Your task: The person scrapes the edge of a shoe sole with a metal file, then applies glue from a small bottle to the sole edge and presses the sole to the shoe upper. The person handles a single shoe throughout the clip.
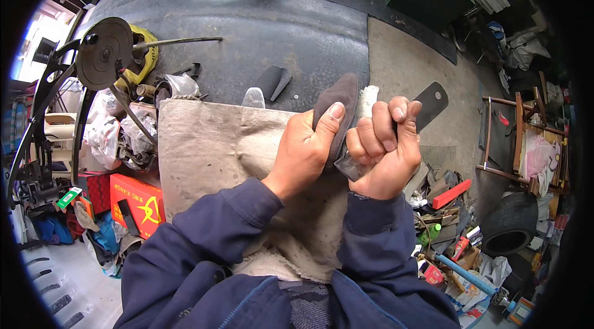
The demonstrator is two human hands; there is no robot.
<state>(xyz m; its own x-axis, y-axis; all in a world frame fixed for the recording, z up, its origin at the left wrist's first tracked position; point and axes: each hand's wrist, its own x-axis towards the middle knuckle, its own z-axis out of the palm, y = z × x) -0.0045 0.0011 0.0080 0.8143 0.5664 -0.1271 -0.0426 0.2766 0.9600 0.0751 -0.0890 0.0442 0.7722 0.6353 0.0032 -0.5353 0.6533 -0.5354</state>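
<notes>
By one cloth [204, 149], two hands [304, 146], one metal strip [432, 106]

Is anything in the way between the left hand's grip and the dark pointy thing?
Nothing visible: the left hand's grip is on the dark pointy thing. The right hand's grip, holding a flat metal blade, is to the right, not in between.

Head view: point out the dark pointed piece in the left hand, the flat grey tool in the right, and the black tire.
Dark pointed piece [338, 95], head view: upper part of its face.
Flat grey tool [430, 108], head view: flat face below its hole.
Black tire [512, 210], head view: outer surface above its opening.
</notes>
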